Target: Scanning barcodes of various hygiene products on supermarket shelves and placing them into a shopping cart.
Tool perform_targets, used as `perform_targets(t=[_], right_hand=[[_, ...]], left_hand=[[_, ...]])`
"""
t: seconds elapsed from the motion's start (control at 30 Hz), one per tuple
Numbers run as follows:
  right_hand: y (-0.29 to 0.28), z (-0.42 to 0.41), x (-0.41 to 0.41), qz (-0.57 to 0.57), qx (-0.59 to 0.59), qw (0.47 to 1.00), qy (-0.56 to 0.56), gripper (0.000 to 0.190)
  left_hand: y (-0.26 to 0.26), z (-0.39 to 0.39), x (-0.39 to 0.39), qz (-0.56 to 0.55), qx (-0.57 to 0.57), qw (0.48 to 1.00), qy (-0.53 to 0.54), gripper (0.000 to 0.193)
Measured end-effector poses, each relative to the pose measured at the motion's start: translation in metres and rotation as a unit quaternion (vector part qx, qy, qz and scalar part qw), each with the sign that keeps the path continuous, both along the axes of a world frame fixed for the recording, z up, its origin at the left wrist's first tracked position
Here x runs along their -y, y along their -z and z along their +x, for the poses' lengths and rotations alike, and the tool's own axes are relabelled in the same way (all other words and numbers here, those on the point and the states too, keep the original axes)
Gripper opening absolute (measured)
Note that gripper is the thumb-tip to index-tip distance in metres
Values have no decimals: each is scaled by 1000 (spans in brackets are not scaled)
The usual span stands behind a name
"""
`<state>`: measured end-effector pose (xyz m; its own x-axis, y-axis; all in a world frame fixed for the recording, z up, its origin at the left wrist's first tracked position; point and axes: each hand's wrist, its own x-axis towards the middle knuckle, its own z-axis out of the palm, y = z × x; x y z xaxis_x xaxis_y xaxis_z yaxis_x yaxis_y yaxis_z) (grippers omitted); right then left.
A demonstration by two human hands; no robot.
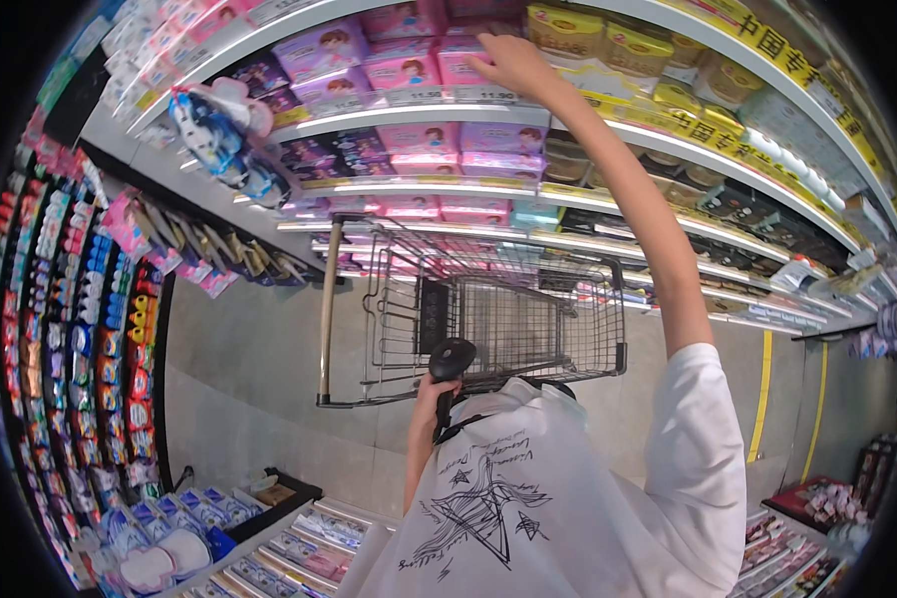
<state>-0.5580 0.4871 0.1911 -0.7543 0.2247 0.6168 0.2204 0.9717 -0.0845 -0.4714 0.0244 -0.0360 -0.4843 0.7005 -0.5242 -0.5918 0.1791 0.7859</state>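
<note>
My right hand (514,66) reaches up to a shelf, its index finger and thumb spread beside a pink sanitary-pad pack (460,61). The other fingers are hard to make out, so a grip on the pack cannot be confirmed. Low in front of my chest, my left hand (427,396) is wrapped around the handle of a black handheld barcode scanner (452,359). Just beyond it stands a wire shopping cart (523,321). Yellow-topped packs (564,31) sit right of my reaching hand, and purple packs (321,48) lie to its left.
Shelf edges (418,116) with price tags run across the front. A blue patterned hanging display (224,146) juts out at the left. Tall racks of bottles and packets (82,336) line the left side. Behind me are more shelves (299,553). Yellow lines (760,396) mark the floor.
</note>
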Motion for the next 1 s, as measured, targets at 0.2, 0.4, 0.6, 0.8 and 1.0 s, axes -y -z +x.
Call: perform_targets(t=[0.2, 0.4, 0.6, 0.8, 1.0], right_hand=[[0, 4, -8, -33, -25, 999, -24, 52], [-4, 0, -5, -69, 11, 998, -10, 53], [-10, -11, -7, -25, 95, 995, 31, 59], [-4, -18, -7, -14, 127, 990, 54, 70], [-8, -20, -6, -45, 148, 987, 52, 69]], left_hand=[[14, -3, 4, 9, 6, 1000, -5, 12], [14, -4, 3, -1, 1, 1000, 19, 11], [16, -2, 0, -12, -15, 1000, 19, 10], [13, -1, -1, -17, -7, 1000, -2, 8], [12, -5, -3, 1, -6, 1000, 19, 8]])
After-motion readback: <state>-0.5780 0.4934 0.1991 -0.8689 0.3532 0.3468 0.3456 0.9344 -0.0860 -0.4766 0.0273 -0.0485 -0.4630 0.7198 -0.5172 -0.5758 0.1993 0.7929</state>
